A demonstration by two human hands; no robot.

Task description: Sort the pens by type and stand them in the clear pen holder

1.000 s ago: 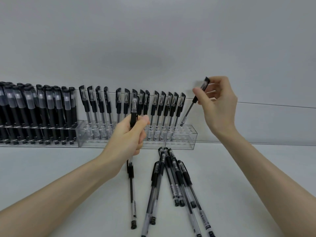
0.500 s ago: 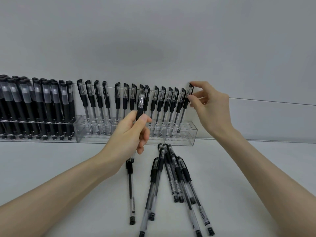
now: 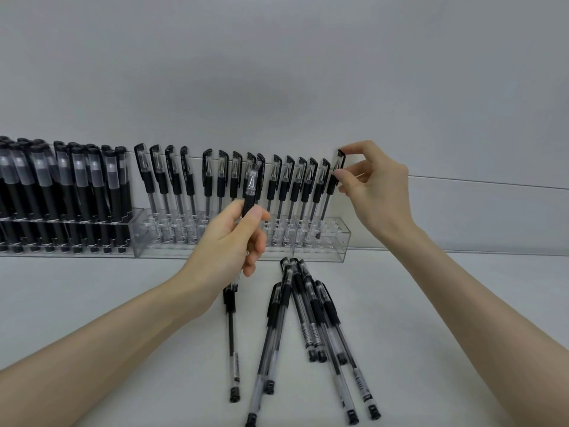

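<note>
Okay, right hand (image 3: 378, 192) pinches the cap of the last pen (image 3: 332, 183) at the right end of the row: index fingertip on the cap's top, thumb against its side just below, other fingers loosely curled and off it. That pen leans right, its lower end down in a hole of the clear pen holder (image 3: 340, 243), with open holes just beside it on the right. Left hand (image 3: 228, 241) grips a second pen (image 3: 251, 189), fingers and thumb wrapped round the barrel, capped end sticking up above the thumb, clear lower barrel poking out below the palm. It is held in front of the middle of the standing row, above the table (image 3: 446, 303). Loose pens (image 3: 308, 318) lie fanned on the table in front of the holder, between the two forearms. One single pen (image 3: 231, 337) lies apart on their left, under the left wrist. Thicker black pens (image 3: 61, 186) fill the adjoining holder on the left.
</note>
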